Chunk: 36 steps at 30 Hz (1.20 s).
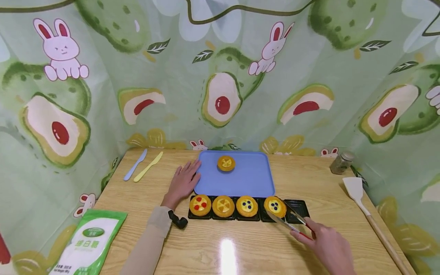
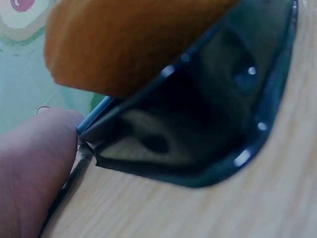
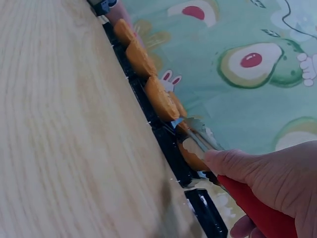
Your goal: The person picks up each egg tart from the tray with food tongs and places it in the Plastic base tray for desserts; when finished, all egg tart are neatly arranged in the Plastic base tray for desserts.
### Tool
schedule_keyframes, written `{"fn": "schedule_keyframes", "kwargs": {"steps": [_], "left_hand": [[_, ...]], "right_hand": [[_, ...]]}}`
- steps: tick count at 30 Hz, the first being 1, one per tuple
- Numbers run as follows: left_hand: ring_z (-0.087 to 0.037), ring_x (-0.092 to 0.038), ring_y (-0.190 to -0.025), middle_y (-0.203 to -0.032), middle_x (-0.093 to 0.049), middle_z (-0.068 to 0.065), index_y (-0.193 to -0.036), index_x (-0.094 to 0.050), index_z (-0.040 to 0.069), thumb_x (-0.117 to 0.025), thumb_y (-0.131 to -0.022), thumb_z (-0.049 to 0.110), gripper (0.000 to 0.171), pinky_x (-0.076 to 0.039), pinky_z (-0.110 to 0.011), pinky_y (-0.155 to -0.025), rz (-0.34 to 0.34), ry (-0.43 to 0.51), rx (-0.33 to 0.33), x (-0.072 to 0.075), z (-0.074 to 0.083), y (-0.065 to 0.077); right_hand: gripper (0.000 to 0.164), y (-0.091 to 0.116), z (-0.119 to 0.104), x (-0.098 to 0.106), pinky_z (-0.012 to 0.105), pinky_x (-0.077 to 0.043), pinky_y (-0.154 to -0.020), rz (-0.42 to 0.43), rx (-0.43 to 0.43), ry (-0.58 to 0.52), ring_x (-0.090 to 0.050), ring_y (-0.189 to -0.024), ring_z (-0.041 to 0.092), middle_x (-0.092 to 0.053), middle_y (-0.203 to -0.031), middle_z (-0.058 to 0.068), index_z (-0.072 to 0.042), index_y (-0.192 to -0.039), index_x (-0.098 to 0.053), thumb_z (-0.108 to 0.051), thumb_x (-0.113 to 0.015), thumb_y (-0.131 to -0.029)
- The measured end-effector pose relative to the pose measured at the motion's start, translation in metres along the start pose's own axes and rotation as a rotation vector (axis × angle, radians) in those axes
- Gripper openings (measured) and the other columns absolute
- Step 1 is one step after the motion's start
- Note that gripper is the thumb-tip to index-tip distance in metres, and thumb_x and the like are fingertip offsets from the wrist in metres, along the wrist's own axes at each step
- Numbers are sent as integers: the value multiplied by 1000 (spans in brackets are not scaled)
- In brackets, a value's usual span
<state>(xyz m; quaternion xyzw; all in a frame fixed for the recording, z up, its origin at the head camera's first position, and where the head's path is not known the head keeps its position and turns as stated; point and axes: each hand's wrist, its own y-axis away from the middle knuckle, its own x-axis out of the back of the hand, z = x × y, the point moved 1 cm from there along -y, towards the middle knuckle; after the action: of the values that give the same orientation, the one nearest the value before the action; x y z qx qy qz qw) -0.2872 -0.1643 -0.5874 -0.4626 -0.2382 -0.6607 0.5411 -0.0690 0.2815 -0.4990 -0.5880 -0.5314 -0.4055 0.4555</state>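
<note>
My right hand [image 1: 331, 244] grips red-handled metal tongs [image 1: 283, 223]. The tongs' arms stand either side of a tart with blueberry-like dots [image 1: 275, 206], fourth in a row of black plastic trays [image 1: 212, 217]. To its left sit another blue-dotted tart [image 1: 247, 206], one with yellow wedges [image 1: 223, 206] and one with red dots [image 1: 200, 205]. The right-end tray [image 1: 298, 210] shows its black bottom. My left hand [image 1: 183, 181] rests with fingers extended on the table beside the blue serving tray [image 1: 237, 185]. A yellow-wedge tart [image 1: 226, 163] lies on that blue tray.
Blue [image 1: 136, 165] and yellow [image 1: 148, 167] plastic knives lie at the back left. A green-and-white bag [image 1: 87, 244] is at the front left. A glass shaker jar [image 1: 342, 163] and a wooden-handled spatula [image 1: 369, 217] stand along the right side. A patterned curtain [image 1: 178, 95] backs the table.
</note>
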Motion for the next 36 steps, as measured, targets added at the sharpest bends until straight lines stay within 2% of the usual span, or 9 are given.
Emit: {"fn": "schedule_keyframes", "kwargs": {"steps": [3,6,18,26,36], "left_hand": [[-34,-21,-159,-171,-29,-1,-166,-32,20,-39,-112,42,59,-10,-61,-126,4,-2,2,1,0,0],[-34,-21,-159,-171,-29,-1,-166,-32,20,-39,-112,42,59,-9,-61,-126,1,-3,4,2,0,1],[-30,-18,-161,-172,-24,4,-167,-27,24,-36,-113,45,59,-8,-58,-127,-16,-20,15,2,-2,1],[-29,-17,-161,-173,-24,4,-168,-26,24,-36,-113,46,59,-9,-58,-127,-28,-26,14,2,-3,1],[-31,-19,-160,-172,-26,3,-167,-28,23,-37,-113,45,60,-10,-60,-126,-17,-32,1,1,-2,0]], "right_hand": [[59,-1,-2,-3,32,-26,-45,-20,-20,-2,-39,-53,15,-42,-61,-6,-10,-105,-73,-64,-79,-83],[65,-2,-3,-5,32,-27,-45,-25,-25,11,-40,-53,15,-42,-61,-5,-7,-113,-74,-64,-79,-83],[71,-5,-4,-6,31,-28,-44,-29,-19,28,-39,-53,16,-42,-61,-3,-4,-117,-72,-65,-80,-81],[65,-7,-5,-4,31,-28,-45,-53,-45,29,-39,-52,16,-45,-64,-2,-10,-95,-62,-72,-77,-80],[67,-10,-7,-4,32,-27,-44,-35,-96,-14,-40,-50,17,-45,-63,-1,-12,-85,-54,-75,-75,-80]]}}
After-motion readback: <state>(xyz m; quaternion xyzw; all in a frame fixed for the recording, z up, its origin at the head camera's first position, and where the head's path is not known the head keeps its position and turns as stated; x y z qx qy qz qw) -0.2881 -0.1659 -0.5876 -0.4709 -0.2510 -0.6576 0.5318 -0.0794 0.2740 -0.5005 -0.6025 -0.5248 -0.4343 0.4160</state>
